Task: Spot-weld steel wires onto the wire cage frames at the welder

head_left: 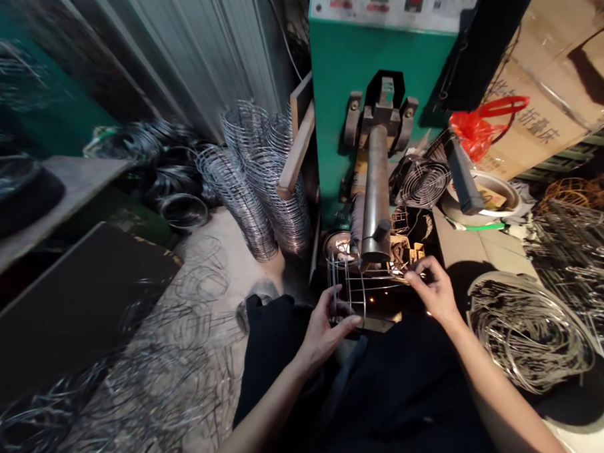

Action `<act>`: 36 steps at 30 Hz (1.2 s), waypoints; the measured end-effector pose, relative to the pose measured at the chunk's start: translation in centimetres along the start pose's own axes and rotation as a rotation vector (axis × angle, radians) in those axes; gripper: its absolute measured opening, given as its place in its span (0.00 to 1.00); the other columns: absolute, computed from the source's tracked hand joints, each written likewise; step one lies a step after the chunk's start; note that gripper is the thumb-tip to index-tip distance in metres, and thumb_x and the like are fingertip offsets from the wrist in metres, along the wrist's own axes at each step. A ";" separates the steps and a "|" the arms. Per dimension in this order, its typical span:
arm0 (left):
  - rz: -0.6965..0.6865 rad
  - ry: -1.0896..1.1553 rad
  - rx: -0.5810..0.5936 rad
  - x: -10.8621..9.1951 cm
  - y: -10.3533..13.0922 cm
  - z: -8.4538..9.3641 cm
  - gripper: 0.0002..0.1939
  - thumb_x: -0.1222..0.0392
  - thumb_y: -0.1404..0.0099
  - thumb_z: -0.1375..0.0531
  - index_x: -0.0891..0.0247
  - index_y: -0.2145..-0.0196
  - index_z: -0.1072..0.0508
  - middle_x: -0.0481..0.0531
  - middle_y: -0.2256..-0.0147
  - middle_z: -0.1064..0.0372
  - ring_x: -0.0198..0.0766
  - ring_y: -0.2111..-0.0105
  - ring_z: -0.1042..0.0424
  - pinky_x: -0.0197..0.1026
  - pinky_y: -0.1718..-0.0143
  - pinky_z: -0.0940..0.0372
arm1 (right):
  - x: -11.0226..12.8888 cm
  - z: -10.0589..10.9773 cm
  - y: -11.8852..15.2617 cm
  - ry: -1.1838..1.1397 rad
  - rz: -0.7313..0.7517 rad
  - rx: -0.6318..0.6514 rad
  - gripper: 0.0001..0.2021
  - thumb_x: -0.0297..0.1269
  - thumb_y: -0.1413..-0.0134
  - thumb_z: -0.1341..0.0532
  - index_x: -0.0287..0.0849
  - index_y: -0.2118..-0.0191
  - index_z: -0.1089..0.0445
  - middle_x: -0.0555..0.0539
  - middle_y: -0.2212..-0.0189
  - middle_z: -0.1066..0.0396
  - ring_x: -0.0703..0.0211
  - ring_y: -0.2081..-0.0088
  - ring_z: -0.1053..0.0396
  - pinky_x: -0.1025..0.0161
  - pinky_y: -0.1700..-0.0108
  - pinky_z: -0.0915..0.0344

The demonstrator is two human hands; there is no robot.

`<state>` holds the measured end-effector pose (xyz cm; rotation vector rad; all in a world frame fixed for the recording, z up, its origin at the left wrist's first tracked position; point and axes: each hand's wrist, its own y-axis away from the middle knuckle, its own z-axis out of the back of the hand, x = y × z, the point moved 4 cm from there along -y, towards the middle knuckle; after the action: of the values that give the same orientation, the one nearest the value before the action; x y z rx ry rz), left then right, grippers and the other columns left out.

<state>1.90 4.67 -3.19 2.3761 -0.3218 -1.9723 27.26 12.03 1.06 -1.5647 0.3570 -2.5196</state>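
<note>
In front of my lap, my left hand (328, 324) is closed around the near side of a small wire frame (365, 300) made of thin bent metal rods. My right hand (433, 289) pinches the end of a thin wire (387, 279) that runs left toward the frame. Whether this wire is joined to the frame I cannot tell. Both pieces sit at the lower end of a thick metal cylinder arm (377, 183), which sticks out of a green machine (334, 61). The contact point beneath the arm is partly hidden.
Stacks of round wire frames (248, 184) stand left of the machine beside a wooden bar (296, 153). At right are a bowl of metal wires (532, 337), a white pot (505, 215), a red bag (473, 130) and cardboard boxes (553, 84). Loose wire rings (187, 335) litter the floor.
</note>
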 end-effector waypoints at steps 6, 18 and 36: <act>0.015 0.122 0.006 -0.3 0.2 -1.2 0.23 0.53 0.39 0.34 0.61 0.52 0.39 0.39 0.77 0.35 0.31 0.77 0.31 0.36 0.69 0.36 | 0.7 -0.7 1.7 0.080 0.160 0.037 0.13 0.45 0.39 0.40 0.44 0.73 0.33 0.45 0.63 0.32 0.50 0.56 0.34 0.55 0.52 0.39; -0.040 0.157 -0.081 -0.2 -0.4 -1.2 0.27 0.51 0.42 0.32 0.62 0.50 0.37 0.37 0.80 0.40 0.31 0.81 0.34 0.35 0.76 0.35 | 2.7 -2.0 0.1 0.161 0.203 0.027 0.17 0.47 0.42 0.36 0.44 0.78 0.35 0.47 0.67 0.33 0.51 0.59 0.35 0.53 0.55 0.40; -0.072 0.129 -0.145 -0.4 -2.1 -1.3 0.27 0.51 0.41 0.33 0.64 0.49 0.34 0.39 0.81 0.38 0.32 0.81 0.32 0.33 0.74 0.37 | 1.7 -2.3 -1.7 0.164 0.179 0.013 0.18 0.49 0.43 0.37 0.44 0.78 0.34 0.46 0.66 0.32 0.51 0.59 0.35 0.53 0.54 0.40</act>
<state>3.34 6.63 -2.91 2.4386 -0.0861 -1.7905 24.46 13.53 2.00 -1.2626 0.4773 -2.5100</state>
